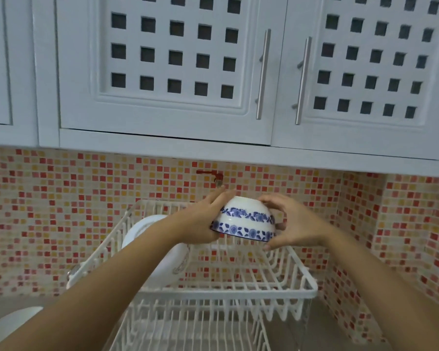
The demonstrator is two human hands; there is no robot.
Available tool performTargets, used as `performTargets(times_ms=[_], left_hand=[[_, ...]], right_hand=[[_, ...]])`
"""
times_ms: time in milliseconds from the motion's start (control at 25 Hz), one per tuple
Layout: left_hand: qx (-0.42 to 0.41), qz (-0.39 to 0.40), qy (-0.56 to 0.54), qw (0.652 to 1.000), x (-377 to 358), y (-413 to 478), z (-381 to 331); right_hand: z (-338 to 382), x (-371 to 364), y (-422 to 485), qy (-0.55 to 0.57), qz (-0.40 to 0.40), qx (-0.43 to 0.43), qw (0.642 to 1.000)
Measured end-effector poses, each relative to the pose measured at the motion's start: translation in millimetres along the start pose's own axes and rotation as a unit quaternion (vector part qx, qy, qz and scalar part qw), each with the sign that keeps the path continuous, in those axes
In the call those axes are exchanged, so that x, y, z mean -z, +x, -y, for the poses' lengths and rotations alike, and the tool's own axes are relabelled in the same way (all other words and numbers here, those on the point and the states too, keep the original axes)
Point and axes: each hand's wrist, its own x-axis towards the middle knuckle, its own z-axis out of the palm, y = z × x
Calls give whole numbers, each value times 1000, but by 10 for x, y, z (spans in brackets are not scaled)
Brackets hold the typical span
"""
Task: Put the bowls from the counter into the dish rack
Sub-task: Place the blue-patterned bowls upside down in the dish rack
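Bowl (243,220) up in the air, upside down, white with two blue flower bands, foot ring on top and rim tipped slightly down to the right. Clamped between both hands: left hand (200,221) pressed flat against the left wall, fingers reaching up past the foot; right hand (290,220) cupped round the right side, thumb low near the rim, fingertips on the upper curve. Both grips closed firmly on the bowl, one from each side. Held above the upper tier of the rack (284,291), over the row of upright prongs toward the back, apart from the wire, not touching. White plate (142,228) stood on edge in the left part of that same tier, partly hidden behind the left forearm. Lower tier visible beneath, bare white wire. Another white dish (13,323) peeked in at the bottom left corner, too cut off to tell what kind. Behind it all, red-and-yellow mosaic tiles (61,219); overhead, white cabinets (162,59) with square-holed doors and metal bar handles.
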Motion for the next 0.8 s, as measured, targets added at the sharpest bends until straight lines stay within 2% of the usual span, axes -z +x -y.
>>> performTargets(times_ms=[80, 160, 440, 800], left_hand=[[21, 77, -24, 997, -23, 39, 25], [44, 109, -34, 993, -57, 84, 19], [107, 122, -9, 987, -363, 184, -64], [107, 129, 28, 985, -631, 230, -54]], right_hand=[[-38, -91, 42, -62, -5, 24, 998], [-106, -179, 88, -92, -2, 32, 995], [-302, -458, 260, -140, 51, 31, 988], [-379, -674, 294, -234, 72, 23, 969]])
